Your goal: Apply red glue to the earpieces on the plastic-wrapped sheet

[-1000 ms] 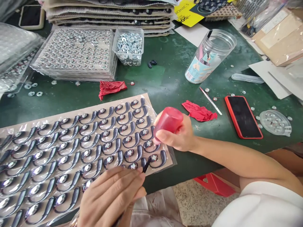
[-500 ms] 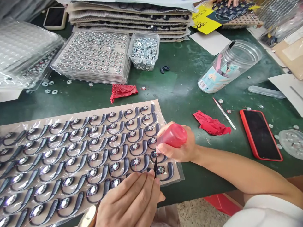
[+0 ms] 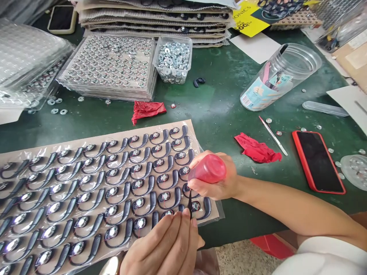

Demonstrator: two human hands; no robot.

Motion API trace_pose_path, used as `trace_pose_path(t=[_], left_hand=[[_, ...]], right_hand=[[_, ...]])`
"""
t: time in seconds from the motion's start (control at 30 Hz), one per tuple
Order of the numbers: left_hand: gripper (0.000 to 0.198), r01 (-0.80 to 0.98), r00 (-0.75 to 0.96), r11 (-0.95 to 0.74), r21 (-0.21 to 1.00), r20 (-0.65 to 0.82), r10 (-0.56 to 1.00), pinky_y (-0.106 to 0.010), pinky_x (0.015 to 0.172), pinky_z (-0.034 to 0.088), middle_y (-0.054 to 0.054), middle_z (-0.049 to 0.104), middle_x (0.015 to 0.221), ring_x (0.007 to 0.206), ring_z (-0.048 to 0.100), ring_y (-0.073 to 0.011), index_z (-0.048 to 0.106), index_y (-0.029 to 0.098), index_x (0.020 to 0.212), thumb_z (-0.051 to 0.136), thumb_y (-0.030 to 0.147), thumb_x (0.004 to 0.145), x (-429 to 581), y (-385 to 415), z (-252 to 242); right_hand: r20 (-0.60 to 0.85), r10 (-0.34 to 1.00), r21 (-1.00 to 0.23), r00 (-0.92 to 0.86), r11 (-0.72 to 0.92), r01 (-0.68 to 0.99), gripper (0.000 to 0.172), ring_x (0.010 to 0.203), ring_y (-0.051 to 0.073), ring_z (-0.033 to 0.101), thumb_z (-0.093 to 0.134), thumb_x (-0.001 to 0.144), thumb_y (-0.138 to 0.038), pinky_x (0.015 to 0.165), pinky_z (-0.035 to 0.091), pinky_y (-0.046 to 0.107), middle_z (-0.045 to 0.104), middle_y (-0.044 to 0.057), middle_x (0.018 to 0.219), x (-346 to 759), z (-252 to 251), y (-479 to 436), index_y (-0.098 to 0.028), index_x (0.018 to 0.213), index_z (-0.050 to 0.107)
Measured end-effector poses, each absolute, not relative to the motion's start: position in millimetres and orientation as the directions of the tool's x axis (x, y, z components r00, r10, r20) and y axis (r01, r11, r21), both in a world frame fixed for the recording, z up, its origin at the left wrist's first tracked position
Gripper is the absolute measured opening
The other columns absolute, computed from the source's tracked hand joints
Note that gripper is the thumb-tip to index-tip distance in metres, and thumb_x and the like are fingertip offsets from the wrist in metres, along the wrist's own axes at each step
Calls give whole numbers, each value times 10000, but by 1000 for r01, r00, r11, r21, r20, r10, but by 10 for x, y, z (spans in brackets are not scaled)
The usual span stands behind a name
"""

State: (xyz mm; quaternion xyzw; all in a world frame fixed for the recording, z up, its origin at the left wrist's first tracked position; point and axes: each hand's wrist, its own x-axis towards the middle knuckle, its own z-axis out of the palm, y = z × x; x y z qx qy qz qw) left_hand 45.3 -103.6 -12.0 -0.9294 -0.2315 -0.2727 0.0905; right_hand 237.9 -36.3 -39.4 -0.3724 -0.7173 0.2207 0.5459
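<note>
My right hand [image 3: 220, 179] grips a small red squeeze bottle [image 3: 208, 169], its tip pointing down at the near right corner of a brown card [image 3: 94, 133] covered with rows of dark hook-shaped earpieces [image 3: 137, 191] carrying round silver speakers. My left hand [image 3: 163, 248] sits at the card's front edge, fingers pinched on a thin black tool [image 3: 189, 202] whose point stands just below the bottle's tip, over the earpieces nearest the corner.
On the green table: stacked trays of silver discs [image 3: 111, 65], a tub of washers [image 3: 173, 57], two red rags [image 3: 147, 109] [image 3: 256, 149], a tipped clear jar [image 3: 279, 76], a metal rod [image 3: 272, 130], a red-cased phone [image 3: 318, 160], and card stacks [image 3: 155, 19] at the back.
The black tool swung from slanted to upright under the bottle's tip. My right hand and bottle dropped lower toward the card's corner. The view shifted slightly.
</note>
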Motion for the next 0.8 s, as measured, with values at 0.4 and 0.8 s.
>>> trace_pose_path(t=[0.4,0.8], left_hand=[[153,542,742,-840,6,466,482,-298,818,519,-38,744,886,848,693,-135,663,66,916,516,108,926,498,-1083,-42],[145,556,747,-831,24,424,512,-302,786,548,-51,742,932,864,703,-148,664,64,942,531,114,918,500,-1113,-15]], right_hand=[[569,820,-772,-63,558,305,199,500,118,595,687,763,-322,471,498,223,620,13,584,2405,-357,-357,-173,690,577],[489,871,-826,-48,480,296,192,512,119,589,687,754,-314,495,497,233,633,12,605,2414,-356,-356,-186,664,575]])
